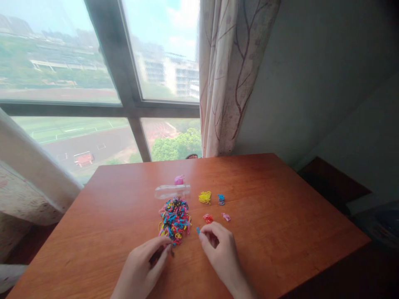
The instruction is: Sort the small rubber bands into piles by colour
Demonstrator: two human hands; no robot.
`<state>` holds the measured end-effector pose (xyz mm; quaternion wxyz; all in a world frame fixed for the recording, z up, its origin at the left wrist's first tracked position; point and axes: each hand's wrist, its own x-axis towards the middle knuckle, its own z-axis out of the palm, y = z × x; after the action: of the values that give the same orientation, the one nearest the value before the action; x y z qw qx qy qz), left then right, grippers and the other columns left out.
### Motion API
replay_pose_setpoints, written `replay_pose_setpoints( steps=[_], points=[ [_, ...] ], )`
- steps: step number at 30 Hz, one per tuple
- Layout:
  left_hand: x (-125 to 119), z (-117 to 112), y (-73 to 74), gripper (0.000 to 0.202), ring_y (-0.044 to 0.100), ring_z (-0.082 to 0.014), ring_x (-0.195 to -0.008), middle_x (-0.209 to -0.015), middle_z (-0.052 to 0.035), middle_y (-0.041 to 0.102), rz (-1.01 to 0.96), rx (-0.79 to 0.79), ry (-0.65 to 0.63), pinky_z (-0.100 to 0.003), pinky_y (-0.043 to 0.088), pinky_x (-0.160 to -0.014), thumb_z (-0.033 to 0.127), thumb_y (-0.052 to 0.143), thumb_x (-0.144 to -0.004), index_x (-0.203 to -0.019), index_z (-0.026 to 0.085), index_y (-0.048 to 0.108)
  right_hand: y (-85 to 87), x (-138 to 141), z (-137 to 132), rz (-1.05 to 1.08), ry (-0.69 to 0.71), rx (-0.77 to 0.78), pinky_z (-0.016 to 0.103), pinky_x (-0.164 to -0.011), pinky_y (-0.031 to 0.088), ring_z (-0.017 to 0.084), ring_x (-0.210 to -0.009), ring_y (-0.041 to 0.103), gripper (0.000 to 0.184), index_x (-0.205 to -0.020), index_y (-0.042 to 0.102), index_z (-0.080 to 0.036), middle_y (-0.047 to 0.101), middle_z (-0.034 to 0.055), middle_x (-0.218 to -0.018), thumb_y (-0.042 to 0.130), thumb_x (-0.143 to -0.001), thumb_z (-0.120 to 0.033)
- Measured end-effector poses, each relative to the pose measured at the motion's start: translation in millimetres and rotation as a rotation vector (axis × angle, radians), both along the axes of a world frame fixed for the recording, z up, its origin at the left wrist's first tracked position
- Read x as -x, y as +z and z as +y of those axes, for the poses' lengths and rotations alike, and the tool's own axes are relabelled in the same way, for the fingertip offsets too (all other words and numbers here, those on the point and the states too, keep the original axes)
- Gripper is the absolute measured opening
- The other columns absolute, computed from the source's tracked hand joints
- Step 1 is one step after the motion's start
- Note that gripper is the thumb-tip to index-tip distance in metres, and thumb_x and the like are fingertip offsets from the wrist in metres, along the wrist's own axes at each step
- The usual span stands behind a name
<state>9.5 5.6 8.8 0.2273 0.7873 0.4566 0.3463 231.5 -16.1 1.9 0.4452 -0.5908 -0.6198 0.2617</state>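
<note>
The right hand [220, 249] clamps a small blue elastic band [198, 229] between thumb and forefinger tips, a grip suited to so thin a loop. The left hand [146, 261] holds its fingertips together against the multicoloured heap of elastic bands [175, 218], just left of the right fingers; whether they grip a band cannot be told.

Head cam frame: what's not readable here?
Head view: left hand fingers cover what they touch at the near edge of the multicoloured heap of small elastic bands.
Head view: right hand fingers pinch a tiny blue piece, too small to identify.
Head view: clear plastic container lying on its side is blurred, contents unclear; whether the pink cap is attached, unclear.
Head view: both forearms cut off by the bottom edge.
</note>
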Motion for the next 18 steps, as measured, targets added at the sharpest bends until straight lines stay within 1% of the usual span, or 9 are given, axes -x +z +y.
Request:
replay_pose_setpoints(
  steps=[2,4,6,8,11,18],
  points=[
    [1,-2,-5.4,0.016,0.071,-0.0125,-0.062,-0.074,0.0012,0.076,-0.005,-0.026,0.023,-0.015,0.054,-0.062,0.024,0.055,-0.087,-0.086,0.023,0.071,1.8,-23,9,-0.041,-0.061,-0.026,0.021,-0.053,0.038,0.012,-0.057,0.053,0.018,-0.076,0.065,-0.020,0.061,-0.0008,-0.067,0.054,-0.089,-0.025],
    [1,-3,-8.5,0.015,0.071,-0.0122,-0.061,-0.074,0.0015,0.076,-0.002,-0.024,0.026,-0.015,0.054,-0.061,0.023,0.056,-0.086,-0.087,0.023,0.071,3.4,-47,21,-0.143,-0.104,-0.040,0.022,-0.054,0.040,0.013,-0.059,0.055,0.020,-0.077,0.066,-0.019,0.062,0.0003,-0.069,0.053,-0.090,-0.027],
    [-1,-3,-9.4,0.015,0.069,-0.0117,-0.059,-0.073,0.0019,0.075,0.003,-0.007,0.013,-0.015,0.054,-0.060,0.022,0.055,-0.087,-0.087,0.023,0.070,4.1,-69,33,-0.302,-0.133,-0.031,0.022,-0.056,0.040,0.014,-0.060,0.055,0.020,-0.078,0.066,-0.019,0.062,0.0008,-0.069,0.052,-0.090,-0.027],
    [-2,-3,-9.2,0.015,0.069,-0.0113,-0.059,-0.072,0.0024,0.075,0.005,0.006,0.005,-0.014,0.053,-0.059,0.022,0.055,-0.087,-0.088,0.023,0.070,3.7,-84,44,-0.366,-0.146,-0.020,0.023,-0.057,0.039,0.014,-0.059,0.055,0.018,-0.076,0.066,-0.020,0.061,0.0004,-0.068,0.052,-0.088,-0.024],
    [-3,-4,-8.3,0.013,0.069,-0.0111,-0.061,-0.074,0.0030,0.075,-0.002,0.006,0.000,-0.014,0.053,-0.061,0.021,0.056,-0.087,-0.089,0.024,0.069,1.8,-92,56,-0.438,-0.147,-0.004,0.024,-0.059,0.037,0.014,-0.061,0.054,0.017,-0.073,0.065,-0.021,0.060,-0.0002,-0.068,0.053,-0.085,-0.020],
    [0,-6,-8.0,0.014,0.069,-0.0112,-0.062,-0.076,0.0025,0.075,0.000,0.006,-0.007,-0.015,0.053,-0.062,0.020,0.056,-0.087,-0.091,0.024,0.069,-3.0,-89,66,-0.579,-0.183,0.039,0.024,-0.056,0.027,0.013,-0.062,0.051,0.017,-0.071,0.064,-0.022,0.059,-0.0013,-0.069,0.055,-0.084,-0.016]
  ],
)
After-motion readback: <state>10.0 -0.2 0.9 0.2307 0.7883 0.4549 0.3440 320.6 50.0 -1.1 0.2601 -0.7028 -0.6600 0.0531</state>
